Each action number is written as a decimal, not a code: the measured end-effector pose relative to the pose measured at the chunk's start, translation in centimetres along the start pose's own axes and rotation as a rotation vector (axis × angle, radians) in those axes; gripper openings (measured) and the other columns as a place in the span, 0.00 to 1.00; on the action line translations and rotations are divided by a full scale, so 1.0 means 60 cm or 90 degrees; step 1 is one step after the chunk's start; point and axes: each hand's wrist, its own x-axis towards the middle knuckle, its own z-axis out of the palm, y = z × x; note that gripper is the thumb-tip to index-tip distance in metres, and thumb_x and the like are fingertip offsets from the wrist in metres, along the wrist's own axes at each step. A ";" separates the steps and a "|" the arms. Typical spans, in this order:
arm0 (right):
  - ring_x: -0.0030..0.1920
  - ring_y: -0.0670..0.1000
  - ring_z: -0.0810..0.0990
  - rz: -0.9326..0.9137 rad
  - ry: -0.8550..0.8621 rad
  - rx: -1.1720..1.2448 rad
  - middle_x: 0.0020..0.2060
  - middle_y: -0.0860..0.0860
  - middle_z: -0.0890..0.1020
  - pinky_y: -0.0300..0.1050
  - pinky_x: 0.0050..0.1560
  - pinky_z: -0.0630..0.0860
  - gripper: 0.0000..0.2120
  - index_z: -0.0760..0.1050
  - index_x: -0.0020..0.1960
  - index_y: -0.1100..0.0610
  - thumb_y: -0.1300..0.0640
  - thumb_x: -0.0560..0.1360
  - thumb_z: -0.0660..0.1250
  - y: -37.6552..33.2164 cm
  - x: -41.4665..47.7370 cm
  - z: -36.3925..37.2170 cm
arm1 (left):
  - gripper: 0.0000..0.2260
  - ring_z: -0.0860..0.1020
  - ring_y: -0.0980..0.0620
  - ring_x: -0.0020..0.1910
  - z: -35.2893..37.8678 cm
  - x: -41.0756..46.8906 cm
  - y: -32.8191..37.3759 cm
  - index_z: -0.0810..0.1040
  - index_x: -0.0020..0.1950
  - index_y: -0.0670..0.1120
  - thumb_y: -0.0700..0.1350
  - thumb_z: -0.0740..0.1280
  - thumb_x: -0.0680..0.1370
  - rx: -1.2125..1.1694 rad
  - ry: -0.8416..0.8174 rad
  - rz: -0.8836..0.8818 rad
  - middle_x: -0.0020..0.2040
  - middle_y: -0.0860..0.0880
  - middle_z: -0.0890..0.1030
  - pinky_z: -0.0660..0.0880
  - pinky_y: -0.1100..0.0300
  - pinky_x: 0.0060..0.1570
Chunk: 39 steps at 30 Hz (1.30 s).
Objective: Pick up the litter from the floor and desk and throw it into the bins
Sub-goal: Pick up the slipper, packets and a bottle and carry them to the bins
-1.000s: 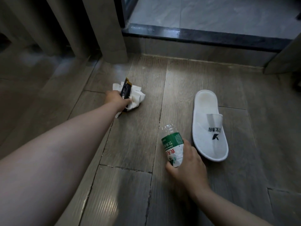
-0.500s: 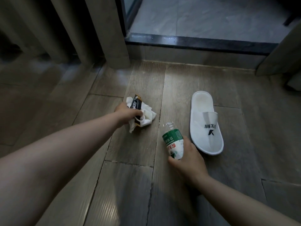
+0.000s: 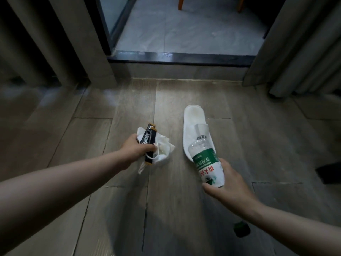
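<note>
So, left hand clamps a tissue and black packet, right hand wraps a plastic bottle, slipper just beyond that grip. 2 handfuls collected, no bins visible, dumping not done yet.

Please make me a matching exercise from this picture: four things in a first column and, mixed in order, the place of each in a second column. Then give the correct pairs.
Things
1. plastic bottle
2. black sachet
3. white slipper
4. orange chair leg

Places
A. lies on the brown floor, with no hand on it
B. held in the right hand
C. stands on the grey tiles beyond the door sill
D. held in the left hand together with a crumpled tissue

Pairs: 1-B, 2-D, 3-A, 4-C
</note>
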 end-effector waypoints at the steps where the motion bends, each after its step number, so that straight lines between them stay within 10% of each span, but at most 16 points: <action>1: 0.43 0.42 0.78 0.015 0.008 -0.006 0.46 0.43 0.79 0.40 0.41 0.76 0.26 0.66 0.59 0.43 0.52 0.66 0.75 0.014 -0.005 -0.010 | 0.24 0.78 0.50 0.40 0.011 -0.005 0.004 0.74 0.58 0.40 0.44 0.77 0.66 0.003 -0.015 -0.003 0.48 0.43 0.80 0.71 0.61 0.32; 13: 0.48 0.51 0.78 0.173 0.108 -0.007 0.52 0.49 0.77 0.49 0.48 0.76 0.33 0.65 0.64 0.49 0.46 0.64 0.74 0.135 0.013 -0.045 | 0.08 0.79 0.51 0.36 0.158 -0.017 0.129 0.75 0.46 0.46 0.39 0.73 0.71 0.005 -0.118 0.031 0.41 0.46 0.80 0.72 0.64 0.26; 19: 0.47 0.51 0.74 0.190 0.132 -0.042 0.55 0.50 0.77 0.44 0.44 0.70 0.33 0.63 0.66 0.51 0.47 0.65 0.74 0.154 0.033 -0.051 | 0.34 0.81 0.46 0.49 0.224 0.009 0.167 0.74 0.57 0.46 0.57 0.76 0.55 0.047 -0.081 0.078 0.52 0.45 0.81 0.81 0.46 0.48; 34: 0.55 0.52 0.75 0.196 0.102 -0.090 0.59 0.51 0.74 0.48 0.51 0.74 0.36 0.62 0.68 0.51 0.45 0.65 0.72 0.186 0.029 -0.036 | 0.37 0.72 0.40 0.59 0.256 0.047 0.129 0.59 0.70 0.45 0.47 0.74 0.68 0.242 0.077 0.004 0.65 0.40 0.66 0.72 0.54 0.50; 39: 0.55 0.53 0.75 0.194 0.104 -0.091 0.60 0.51 0.74 0.50 0.52 0.75 0.38 0.60 0.70 0.51 0.44 0.65 0.72 0.188 0.029 -0.035 | 0.39 0.69 0.37 0.64 0.270 0.050 0.124 0.51 0.75 0.55 0.49 0.72 0.71 0.394 0.101 0.160 0.71 0.42 0.58 0.72 0.46 0.62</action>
